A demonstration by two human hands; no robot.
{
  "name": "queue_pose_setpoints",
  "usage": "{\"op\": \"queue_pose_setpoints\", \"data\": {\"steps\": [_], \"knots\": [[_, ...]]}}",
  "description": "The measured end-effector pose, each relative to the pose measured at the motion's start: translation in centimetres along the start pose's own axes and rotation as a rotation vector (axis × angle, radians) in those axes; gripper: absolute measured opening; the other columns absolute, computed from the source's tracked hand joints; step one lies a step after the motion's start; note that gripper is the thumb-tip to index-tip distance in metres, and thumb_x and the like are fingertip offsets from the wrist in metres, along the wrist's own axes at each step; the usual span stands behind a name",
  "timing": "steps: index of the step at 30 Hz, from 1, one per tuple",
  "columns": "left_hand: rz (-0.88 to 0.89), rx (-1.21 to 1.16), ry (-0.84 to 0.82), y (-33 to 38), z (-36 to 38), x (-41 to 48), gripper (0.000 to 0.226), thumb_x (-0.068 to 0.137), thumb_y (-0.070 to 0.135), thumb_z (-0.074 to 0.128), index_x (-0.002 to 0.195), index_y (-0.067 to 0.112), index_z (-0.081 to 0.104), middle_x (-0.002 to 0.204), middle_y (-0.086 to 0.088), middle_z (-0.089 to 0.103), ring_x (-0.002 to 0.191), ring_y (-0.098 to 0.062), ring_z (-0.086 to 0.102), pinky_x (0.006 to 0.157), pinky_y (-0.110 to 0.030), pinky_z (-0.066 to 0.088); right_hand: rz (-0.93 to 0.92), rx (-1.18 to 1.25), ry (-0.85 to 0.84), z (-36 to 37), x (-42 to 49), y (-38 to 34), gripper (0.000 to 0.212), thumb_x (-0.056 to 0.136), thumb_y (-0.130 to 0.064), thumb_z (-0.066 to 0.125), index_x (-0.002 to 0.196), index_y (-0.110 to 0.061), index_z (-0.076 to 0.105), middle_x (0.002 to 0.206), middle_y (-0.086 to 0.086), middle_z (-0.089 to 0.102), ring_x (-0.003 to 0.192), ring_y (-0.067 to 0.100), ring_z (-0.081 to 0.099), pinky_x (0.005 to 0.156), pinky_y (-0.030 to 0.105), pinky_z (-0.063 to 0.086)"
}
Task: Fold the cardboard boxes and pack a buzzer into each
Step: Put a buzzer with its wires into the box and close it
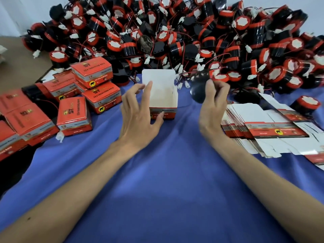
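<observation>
At nine o'clock of the view lies a cluster of closed boxes point(73, 109), red with grey bands, some stacked two high, others lying singly toward the near left edge. Behind them, at ten o'clock, a brown cardboard sheet point(15, 67) shows at the edge of the table. All of this rests on a blue cloth point(166, 181) that covers the near half of the table.

Just left of centre, the left hand point(138, 118) reaches to the open box point(164, 102). Its fingers are spread and nearly straight, not curled round anything: the thumb touches the red front wall and the index fingertip lies against the upright white lid flap. The box stands upright on the cloth at twelve o'clock from the forearms, its lid raised and its white inside showing.

At one o'clock of the box, just beside its right wall, the right hand point(214, 102) has its fingers curled round a black buzzer point(199, 91), held above the cloth; motion blur hides its detail.

At three o'clock of the right hand lies a fanned stack of flat box blanks point(263, 128), white side mostly up, with red printed strips. Beyond it, at two o'clock, a lone buzzer point(306, 105) sits on the cloth, red rim up.

Across the far side, from ten to two o'clock, rises a heap of buzzers point(175, 32), black and red with tangled wires and white plugs
</observation>
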State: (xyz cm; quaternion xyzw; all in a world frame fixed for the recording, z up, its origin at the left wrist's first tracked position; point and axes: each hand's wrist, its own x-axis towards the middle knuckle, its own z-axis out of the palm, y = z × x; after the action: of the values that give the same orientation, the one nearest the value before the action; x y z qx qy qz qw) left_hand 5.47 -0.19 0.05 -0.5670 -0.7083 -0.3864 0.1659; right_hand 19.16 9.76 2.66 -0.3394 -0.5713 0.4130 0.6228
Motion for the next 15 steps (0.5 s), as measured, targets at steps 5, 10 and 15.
{"op": "queue_pose_setpoints", "data": {"steps": [5,10,15], "knots": [[0.173,-0.054,0.082,0.5,-0.5,-0.4,0.072,0.079,0.036,0.066,0.138,0.016,0.031,0.125,-0.007,0.034,0.112,-0.026,0.041,0.095,-0.044,0.039,-0.356,-0.154,-0.107,-0.1,-1.9,0.4,0.034,0.087,-0.032,0.050,0.104,-0.004,0.047,0.097,0.004,0.048,0.083,0.003,0.047,0.079,0.014,0.038],[0.296,-0.333,0.040,1.5,-1.0,-0.6,0.071,0.078,0.036,0.064,0.135,0.012,0.029,0.117,-0.003,0.042,0.096,-0.019,0.051,0.072,-0.036,0.052,-0.759,-0.187,-0.330,0.5,-3.1,0.5,0.040,0.081,-0.032,0.059,0.106,-0.004,0.044,0.100,0.009,0.042,0.093,0.015,0.041,0.090,0.011,0.033],[0.246,-0.495,0.051,1.4,-1.2,-1.0,0.068,0.064,0.044,0.069,0.117,0.015,0.036,0.109,0.001,0.040,0.089,-0.014,0.051,0.064,-0.037,0.053,-0.886,-0.145,-0.521,0.2,-3.2,1.0,0.054,0.095,-0.053,0.036,0.116,-0.004,0.040,0.106,0.007,0.040,0.099,0.019,0.041,0.083,0.017,0.036]]}}
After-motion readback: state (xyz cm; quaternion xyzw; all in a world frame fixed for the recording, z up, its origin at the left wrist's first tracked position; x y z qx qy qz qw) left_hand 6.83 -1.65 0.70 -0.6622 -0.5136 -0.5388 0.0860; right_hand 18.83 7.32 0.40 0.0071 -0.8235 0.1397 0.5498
